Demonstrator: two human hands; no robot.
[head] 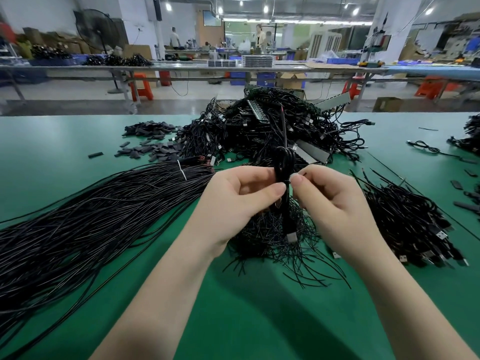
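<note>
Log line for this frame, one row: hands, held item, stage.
left hand: holds coiled USB cable | right hand: pinches tie wire at coil | stage: bundling, above tie-wire pile | surface: green table

Bright, even ceiling lamps (pixel 265 8); soft shadows — edges bowed, background slightly blurred

head view, forward and down, close

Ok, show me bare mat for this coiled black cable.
Bare: green mat between the forearms, and far left beside the grey sleeve pieces. Crowded: long black wire bundle left, thin black ties centre, black USB cables right.
</note>
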